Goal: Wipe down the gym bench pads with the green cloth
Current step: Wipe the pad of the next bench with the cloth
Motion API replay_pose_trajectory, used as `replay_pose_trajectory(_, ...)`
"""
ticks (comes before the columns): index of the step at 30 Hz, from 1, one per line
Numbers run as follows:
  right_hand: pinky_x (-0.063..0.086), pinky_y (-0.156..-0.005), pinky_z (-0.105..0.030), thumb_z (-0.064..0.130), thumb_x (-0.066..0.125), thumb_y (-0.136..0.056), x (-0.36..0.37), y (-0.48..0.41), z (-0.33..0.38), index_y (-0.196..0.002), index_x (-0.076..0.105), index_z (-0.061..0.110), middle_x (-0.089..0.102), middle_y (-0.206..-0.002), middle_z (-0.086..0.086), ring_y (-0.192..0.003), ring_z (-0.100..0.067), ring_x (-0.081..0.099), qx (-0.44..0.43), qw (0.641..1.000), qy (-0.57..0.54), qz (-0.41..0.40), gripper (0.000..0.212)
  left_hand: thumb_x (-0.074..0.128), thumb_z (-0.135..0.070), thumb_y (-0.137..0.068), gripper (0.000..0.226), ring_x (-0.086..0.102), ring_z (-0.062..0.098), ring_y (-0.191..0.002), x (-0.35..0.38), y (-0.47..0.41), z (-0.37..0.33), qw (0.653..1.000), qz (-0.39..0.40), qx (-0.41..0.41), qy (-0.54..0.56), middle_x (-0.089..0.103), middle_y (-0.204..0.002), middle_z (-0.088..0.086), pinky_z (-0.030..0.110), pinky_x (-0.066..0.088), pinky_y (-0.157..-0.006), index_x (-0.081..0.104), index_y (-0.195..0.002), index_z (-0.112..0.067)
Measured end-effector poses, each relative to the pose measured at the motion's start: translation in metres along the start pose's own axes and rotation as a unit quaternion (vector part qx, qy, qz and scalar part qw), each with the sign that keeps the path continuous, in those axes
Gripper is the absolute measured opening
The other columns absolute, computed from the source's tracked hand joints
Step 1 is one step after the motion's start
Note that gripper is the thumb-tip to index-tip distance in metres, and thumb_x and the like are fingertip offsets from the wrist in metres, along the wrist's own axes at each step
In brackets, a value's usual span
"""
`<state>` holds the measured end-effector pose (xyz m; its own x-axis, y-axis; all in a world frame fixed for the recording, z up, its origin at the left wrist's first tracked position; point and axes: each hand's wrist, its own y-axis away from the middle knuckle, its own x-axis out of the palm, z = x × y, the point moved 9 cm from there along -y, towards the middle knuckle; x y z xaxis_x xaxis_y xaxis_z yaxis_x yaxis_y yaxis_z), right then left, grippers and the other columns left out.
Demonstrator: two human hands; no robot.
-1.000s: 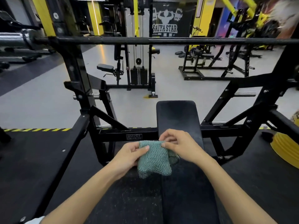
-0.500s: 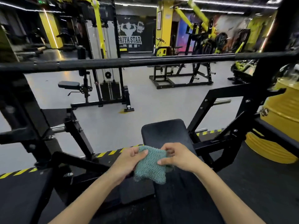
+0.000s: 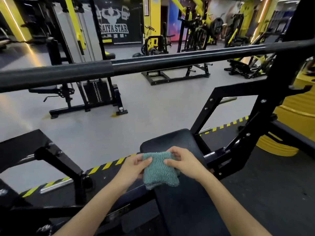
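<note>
A folded green knitted cloth hangs just above the black bench pad, near its far end. My left hand pinches the cloth's upper left corner between thumb and fingers. My right hand grips its upper right edge, with the thumb on the front. The pad runs from the bottom of the view toward its rounded head end. The cloth's lower edge hangs over the pad's left side.
A black barbell crosses the whole view above the bench on the black rack frame. Yellow weight plates sit at the right. A yellow-black floor stripe runs under the rack. Other gym machines stand on the grey floor beyond.
My view has swung up and to the left, and the bar now sits lower in it. Both hands keep hold of the cloth over the pad's far end.
</note>
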<state>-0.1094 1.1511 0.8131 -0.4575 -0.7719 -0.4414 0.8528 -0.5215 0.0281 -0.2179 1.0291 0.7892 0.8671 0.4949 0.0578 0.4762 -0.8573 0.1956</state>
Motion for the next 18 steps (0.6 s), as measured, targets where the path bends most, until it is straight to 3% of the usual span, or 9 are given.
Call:
replay_pose_trajectory(7, 0.054, -0.088, -0.042, 0.019, 0.072, -0.084, -0.009, -0.068, -0.029, -0.089, 0.064, 0.025, 0.073, -0.094, 0.000, -0.093, -0.014, 0.068, -0.003, 0.999, 0.004, 0.035, 0.011, 0.056, -0.011, -0.096, 0.019, 0.069, 0.028, -0.091, -0.014, -0.060, 0.012, 0.998, -0.054, -0.003, -0.017, 0.071, -0.104, 0.022, 0.050, 0.053, -0.083, 0.068, -0.109, -0.005)
replay_pose_trajectory(12, 0.054, -0.087, -0.041, 0.028, 0.073, -0.079, -0.005, -0.104, -0.056, -0.086, 0.063, 0.032, 0.071, -0.092, 0.003, -0.092, -0.015, 0.067, 0.013, 0.998, 0.023, 0.062, 0.012, 0.056, 0.001, -0.094, 0.012, 0.071, 0.016, -0.077, -0.021, -0.087, 0.026, 0.995, -0.093, -0.008, -0.018, 0.074, -0.085, 0.009, 0.031, 0.059, -0.067, 0.067, -0.099, -0.001)
replay_pose_trajectory(15, 0.052, -0.084, -0.035, 0.023, 0.074, -0.080, -0.003, -0.126, -0.066, -0.084, 0.061, 0.030, 0.068, -0.087, 0.006, -0.087, -0.012, 0.064, 0.021, 0.996, 0.051, 0.068, 0.015, 0.059, 0.002, -0.092, 0.012, 0.071, 0.016, -0.078, -0.028, -0.100, 0.037, 0.992, -0.110, -0.017, -0.053, 0.074, -0.082, 0.005, 0.032, 0.059, -0.068, 0.068, -0.093, -0.006)
replay_pose_trajectory(18, 0.048, -0.080, -0.030, 0.025, 0.075, -0.081, -0.001, -0.147, -0.078, -0.092, 0.061, 0.024, 0.067, -0.097, 0.000, -0.093, -0.017, 0.061, 0.033, 0.993, 0.097, 0.056, 0.017, 0.066, -0.003, -0.089, 0.020, 0.071, 0.018, -0.086, -0.042, -0.113, 0.042, 0.983, -0.141, -0.008, -0.120, 0.076, -0.088, 0.001, 0.031, 0.057, -0.071, 0.072, -0.091, -0.021)
